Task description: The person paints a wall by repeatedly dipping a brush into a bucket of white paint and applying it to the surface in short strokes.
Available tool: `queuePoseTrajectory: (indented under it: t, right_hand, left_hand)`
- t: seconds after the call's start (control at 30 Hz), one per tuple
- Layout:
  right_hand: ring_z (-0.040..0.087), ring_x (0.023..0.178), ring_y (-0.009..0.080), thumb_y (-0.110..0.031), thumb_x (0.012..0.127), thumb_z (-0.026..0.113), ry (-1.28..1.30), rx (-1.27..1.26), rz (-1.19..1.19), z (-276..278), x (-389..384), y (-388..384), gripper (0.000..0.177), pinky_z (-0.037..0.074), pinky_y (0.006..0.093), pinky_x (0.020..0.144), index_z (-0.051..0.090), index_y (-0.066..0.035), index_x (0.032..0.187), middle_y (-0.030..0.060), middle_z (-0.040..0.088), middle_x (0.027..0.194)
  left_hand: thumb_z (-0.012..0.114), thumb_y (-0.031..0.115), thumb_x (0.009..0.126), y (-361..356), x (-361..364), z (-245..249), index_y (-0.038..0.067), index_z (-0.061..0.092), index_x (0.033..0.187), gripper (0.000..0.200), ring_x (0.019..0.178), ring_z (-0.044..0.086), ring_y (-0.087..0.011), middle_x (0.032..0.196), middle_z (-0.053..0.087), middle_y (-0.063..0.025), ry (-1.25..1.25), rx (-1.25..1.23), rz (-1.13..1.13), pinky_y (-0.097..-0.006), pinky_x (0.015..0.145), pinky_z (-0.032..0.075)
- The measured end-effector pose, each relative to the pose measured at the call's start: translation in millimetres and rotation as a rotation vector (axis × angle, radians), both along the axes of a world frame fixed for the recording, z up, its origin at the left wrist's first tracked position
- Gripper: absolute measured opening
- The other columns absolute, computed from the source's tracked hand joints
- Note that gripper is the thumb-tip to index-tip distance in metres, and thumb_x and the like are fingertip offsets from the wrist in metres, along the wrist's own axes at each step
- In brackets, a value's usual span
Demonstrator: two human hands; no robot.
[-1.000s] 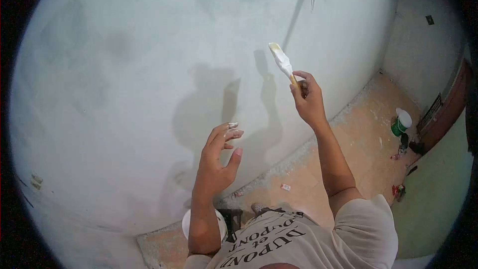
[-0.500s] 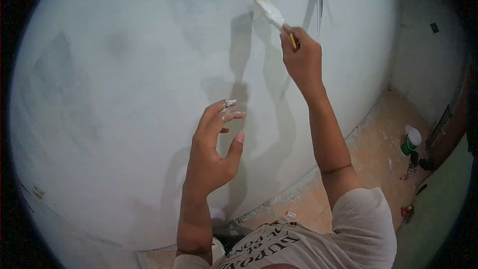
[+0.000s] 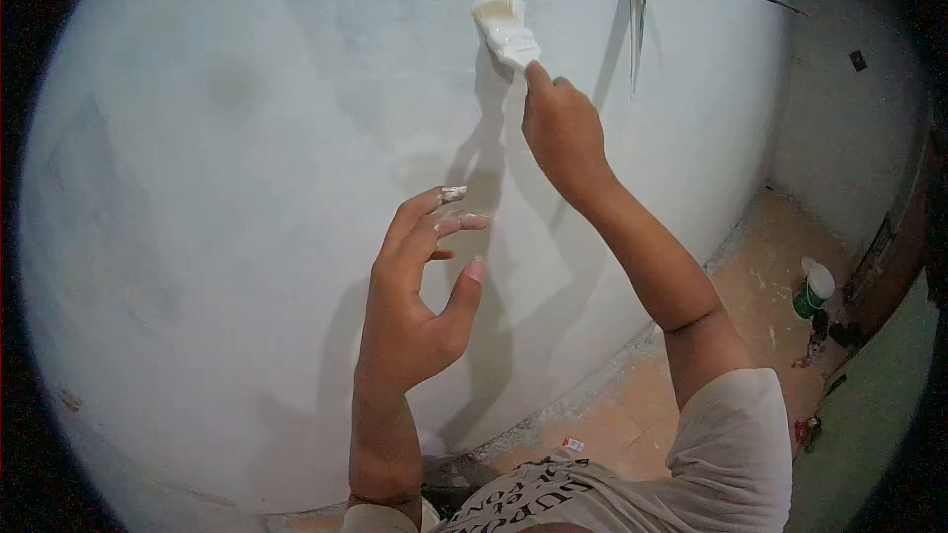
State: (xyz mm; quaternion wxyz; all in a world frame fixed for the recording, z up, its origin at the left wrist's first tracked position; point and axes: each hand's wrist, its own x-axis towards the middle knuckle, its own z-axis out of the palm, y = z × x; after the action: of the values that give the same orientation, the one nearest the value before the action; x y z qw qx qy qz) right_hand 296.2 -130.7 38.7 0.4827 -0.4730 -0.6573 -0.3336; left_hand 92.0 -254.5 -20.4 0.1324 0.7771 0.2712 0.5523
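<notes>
A flat paintbrush [image 3: 509,38], coated in white paint, has its pale bristles against the upper part of the white wall [image 3: 267,266]. My right hand [image 3: 565,133] grips its handle, which the fingers mostly hide. Lower and to the left, my left hand [image 3: 420,286] is raised in front of the wall with fingers apart and curved, holding nothing. White paint marks the tips of its fingers. Bluish-grey patches show through the paint in the upper and left areas of the wall.
A dark metal bracket [image 3: 640,0] juts from the wall at upper right. On the tiled floor [image 3: 632,424] stands a green and white bucket [image 3: 814,291], with dark clutter beside it. Part of a white container [image 3: 430,513] shows below my left forearm.
My right hand has moved left and slightly down with the paintbrush, whose broad side now faces me more. My left hand has barely moved.
</notes>
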Motion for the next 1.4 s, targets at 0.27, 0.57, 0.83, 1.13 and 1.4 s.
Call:
queuePoseTrajectory:
  t: [0.27,0.57,0.83,1.13,1.4]
  right_hand:
    - [0.062,0.067,0.0398,-0.006,0.087,0.062,-0.062,-0.454,0.028,-47.4,25.3,-27.9,0.016,0.05,0.0472,0.064,0.064,0.0,0.101,0.0211,0.062,0.074]
    - [0.068,0.082,0.0226,-0.021,0.064,0.082,-0.198,-0.383,-0.251,126.2,43.9,-6.8,0.022,0.053,0.0368,0.074,0.077,-0.009,0.082,0.0075,0.072,0.087]
    - [0.07,0.077,0.0221,-0.025,0.067,0.082,-0.11,-0.296,-0.305,247.6,31.5,-20.2,0.024,0.055,0.0351,0.07,0.079,-0.011,0.085,0.0089,0.075,0.085]
    - [0.069,0.077,0.0315,-0.011,0.074,0.07,-0.079,0.146,-0.073,196.8,52.8,12.6,0.013,0.054,0.0413,0.072,0.074,-0.003,0.083,0.019,0.071,0.084]
    - [0.061,0.068,0.0435,-0.002,0.087,0.055,-0.102,0.079,0.031,13.4,33.6,27.3,0.009,0.045,0.0531,0.061,0.058,0.002,0.094,0.0252,0.06,0.07]
  left_hand:
    - [0.061,0.002,0.081,26.7,-4.4,-11.8,0.006,0.065,0.111,0.03,0.119,0.056,-0.0275,0.133,0.053,-0.0136,-0.104,-0.051,-0.079,-0.0372,0.087,0.051]
    - [0.063,0.005,0.083,13.0,-11.6,0.1,0.008,0.065,0.112,0.029,0.121,0.055,-0.0274,0.134,0.052,-0.0134,-0.072,-0.109,-0.129,-0.037,0.088,0.051]
    - [0.063,0.007,0.083,13.5,-10.8,-2.0,0.008,0.065,0.112,0.029,0.122,0.054,-0.0289,0.134,0.052,-0.0152,-0.066,-0.111,-0.117,-0.0379,0.088,0.051]
    - [0.063,0.007,0.084,11.0,-10.8,-1.9,0.008,0.065,0.112,0.028,0.122,0.055,-0.0282,0.135,0.051,-0.0152,-0.057,-0.095,-0.126,-0.0378,0.088,0.051]
    - [0.064,0.006,0.083,18.0,-12.8,-0.5,0.008,0.065,0.113,0.03,0.122,0.055,-0.0287,0.135,0.051,-0.0151,-0.03,-0.087,-0.139,-0.0385,0.088,0.051]
